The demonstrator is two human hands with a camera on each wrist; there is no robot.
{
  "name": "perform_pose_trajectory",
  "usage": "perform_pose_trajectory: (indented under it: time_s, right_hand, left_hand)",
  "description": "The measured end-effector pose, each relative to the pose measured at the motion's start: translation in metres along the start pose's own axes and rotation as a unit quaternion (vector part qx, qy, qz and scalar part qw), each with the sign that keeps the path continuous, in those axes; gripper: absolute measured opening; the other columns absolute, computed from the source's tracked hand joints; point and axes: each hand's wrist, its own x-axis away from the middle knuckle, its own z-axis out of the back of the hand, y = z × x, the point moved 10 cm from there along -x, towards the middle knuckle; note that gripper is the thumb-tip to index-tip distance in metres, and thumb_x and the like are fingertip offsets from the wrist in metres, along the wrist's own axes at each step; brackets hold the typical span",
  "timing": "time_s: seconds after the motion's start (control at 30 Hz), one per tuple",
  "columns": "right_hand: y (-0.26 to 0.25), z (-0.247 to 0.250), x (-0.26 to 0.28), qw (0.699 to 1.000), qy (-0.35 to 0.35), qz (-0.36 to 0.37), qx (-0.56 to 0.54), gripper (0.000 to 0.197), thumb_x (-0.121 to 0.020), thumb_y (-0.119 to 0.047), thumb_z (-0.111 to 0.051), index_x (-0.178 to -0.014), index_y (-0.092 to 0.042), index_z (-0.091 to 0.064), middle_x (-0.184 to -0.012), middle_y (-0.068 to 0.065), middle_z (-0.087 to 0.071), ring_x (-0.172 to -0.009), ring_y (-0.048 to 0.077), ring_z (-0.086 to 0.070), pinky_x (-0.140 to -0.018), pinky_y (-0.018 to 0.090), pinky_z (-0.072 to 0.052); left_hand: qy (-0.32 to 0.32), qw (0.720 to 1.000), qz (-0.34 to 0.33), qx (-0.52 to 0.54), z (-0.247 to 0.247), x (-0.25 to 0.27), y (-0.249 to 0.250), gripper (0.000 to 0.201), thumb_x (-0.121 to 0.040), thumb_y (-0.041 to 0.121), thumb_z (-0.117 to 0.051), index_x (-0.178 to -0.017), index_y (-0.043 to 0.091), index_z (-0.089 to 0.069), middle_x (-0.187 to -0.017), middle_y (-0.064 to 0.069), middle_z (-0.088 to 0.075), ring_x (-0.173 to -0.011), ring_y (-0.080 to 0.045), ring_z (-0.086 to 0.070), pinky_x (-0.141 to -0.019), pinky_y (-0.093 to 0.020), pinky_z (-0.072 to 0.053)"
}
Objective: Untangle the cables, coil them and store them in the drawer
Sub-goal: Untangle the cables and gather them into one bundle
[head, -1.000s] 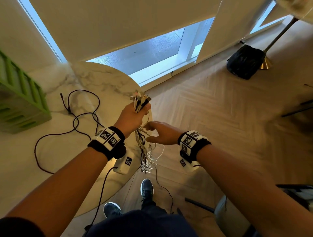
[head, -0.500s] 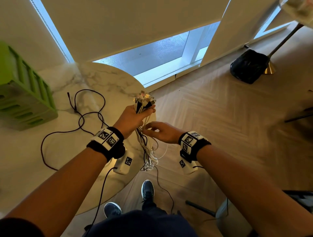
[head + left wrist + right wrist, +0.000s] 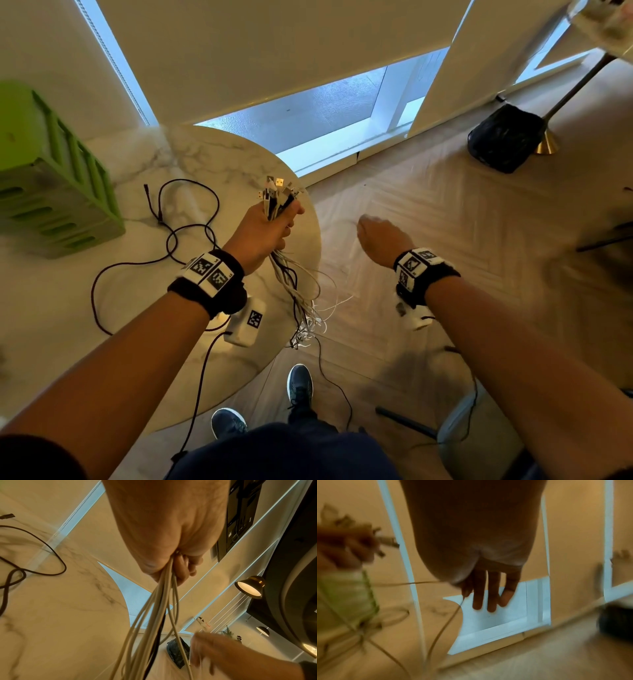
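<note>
Hands, head view: left hand (image 3: 265,229) clenched round a bundle of white and black USB cables (image 3: 298,291), plug ends fanned above the fist, loose tails hanging past the edge of the round white marble table (image 3: 191,157) toward the wooden floor. Right hand (image 3: 378,236) now well apart from the bundle, out over the floor; half a second earlier close against the hanging strands. Grasp not legible from this angle. Dark braided cable (image 3: 164,240) sprawled in loops on the marble, not yet coiled. Green slatted plastic drawer unit (image 3: 58,192) at the table's left edge, holding none of the cables. Left wrist view: fist tight on the strands, pale cords and one black cord streaming downward; right hand blurred at lower right, apart from them. Right wrist view: three fingers (image 3: 491,599) extended downward, relaxed; a thin pale strand (image 3: 447,620) running from under the thumb side toward the blurred bundle, seemingly pinched between thumb and forefinger, contact itself hidden. Reading: one cable likely being drawn sideways out of the tangle; separation stage, coiling and storing still ahead. Pose: both forearms extended forward, left wrist raised and cocked upward, right arm swung outward, palm down.
</note>
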Motion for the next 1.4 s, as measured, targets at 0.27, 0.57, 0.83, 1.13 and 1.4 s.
perform_pose_trajectory:
  time_s: [0.27,0.57,0.83,1.13,1.4]
  right_hand:
    - [-0.048,-0.055,0.018,0.967,-0.248,0.059,-0.007,0.102,-0.080,-0.029,-0.080,-0.159,-0.021,-0.017,-0.163,0.006,-0.024,-0.147,0.029,-0.029,-0.118,0.050,-0.033]
    - [-0.138,-0.086,0.057,0.867,-0.387,0.148,-0.277,0.048,-0.083,-0.018,-0.081,-0.126,-0.019,-0.060,-0.130,0.000,-0.062,-0.119,0.013,-0.058,-0.107,0.038,-0.048]
    - [-0.082,-0.058,0.014,0.976,-0.093,0.110,-0.165,0.038,-0.094,-0.049,-0.065,-0.077,-0.016,-0.055,-0.075,0.008,-0.063,-0.065,0.018,-0.055,-0.064,0.034,-0.046]
    - [-0.064,-0.143,0.059,0.915,-0.386,0.110,-0.037,0.042,-0.076,-0.062,-0.074,-0.082,-0.020,-0.069,-0.083,-0.001,-0.071,-0.080,0.020,-0.066,-0.086,0.039,-0.054]
    - [-0.037,-0.119,0.038,0.969,-0.239,0.019,0.065,0.075,-0.079,-0.038,-0.084,-0.140,-0.014,-0.046,-0.136,0.011,-0.056,-0.125,0.032,-0.056,-0.100,0.044,-0.049]
  left_hand:
    - [-0.052,0.998,-0.012,0.014,-0.032,0.006,0.016,0.030,-0.106,0.037,-0.053,-0.095,0.011,-0.063,-0.067,-0.001,-0.053,-0.053,-0.012,-0.038,-0.051,-0.025,-0.031]
    - [-0.064,0.996,-0.056,-0.021,-0.030,0.022,0.060,0.038,-0.107,0.041,-0.048,-0.085,0.013,-0.061,-0.067,-0.002,-0.066,-0.052,-0.014,-0.051,-0.052,-0.025,-0.044]
    - [-0.035,0.996,-0.076,0.011,0.000,0.029,0.081,0.037,-0.109,0.037,-0.045,-0.084,0.011,-0.051,-0.046,0.001,-0.040,-0.063,-0.026,-0.068,-0.078,-0.047,-0.056]
    - [-0.051,0.993,-0.094,0.044,-0.004,0.033,0.100,0.035,-0.109,0.034,-0.047,-0.080,0.014,-0.045,-0.049,0.003,-0.033,-0.045,-0.016,-0.034,-0.055,-0.032,-0.035]
    - [-0.079,0.993,-0.083,0.035,-0.010,0.037,0.080,0.037,-0.111,0.029,-0.044,-0.077,0.016,-0.040,-0.055,0.005,-0.022,-0.048,-0.014,-0.018,-0.052,-0.031,-0.023]
